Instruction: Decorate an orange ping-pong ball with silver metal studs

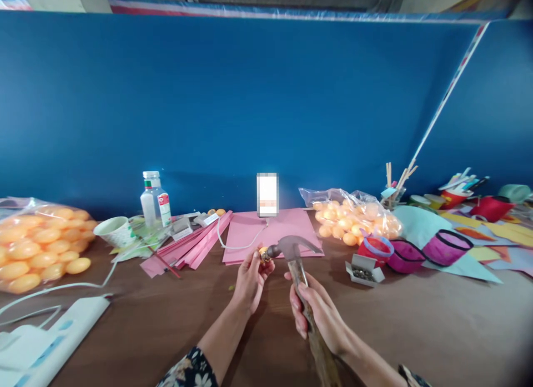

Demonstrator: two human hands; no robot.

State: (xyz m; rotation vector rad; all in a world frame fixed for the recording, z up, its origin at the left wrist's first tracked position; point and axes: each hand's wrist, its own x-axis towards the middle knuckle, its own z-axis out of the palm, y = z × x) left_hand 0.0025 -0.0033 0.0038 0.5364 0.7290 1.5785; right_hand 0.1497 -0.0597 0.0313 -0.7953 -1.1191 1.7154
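My right hand (pixel 317 309) is wrapped round the wooden handle of a claw hammer (pixel 293 248), its head raised above the table. The hammer's striking face points left and sits right beside the fingertips of my left hand (pixel 251 281). Those fingertips pinch a small yellow-gold piece (pixel 264 254), too small to make out fully. Whether the hammer face touches the piece I cannot tell. Behind both hands lie flat pink sheets (pixel 241 231).
A power strip (pixel 70 337) with cables lies at left, near a bag of orange balls (pixel 45 242) and a paper cup (pixel 114 231). At right are another ball bag (pixel 345 215), a small box of metal bits (pixel 365 271) and fabric cups (pixel 447 247). A blue partition (pixel 250 98) stands behind.
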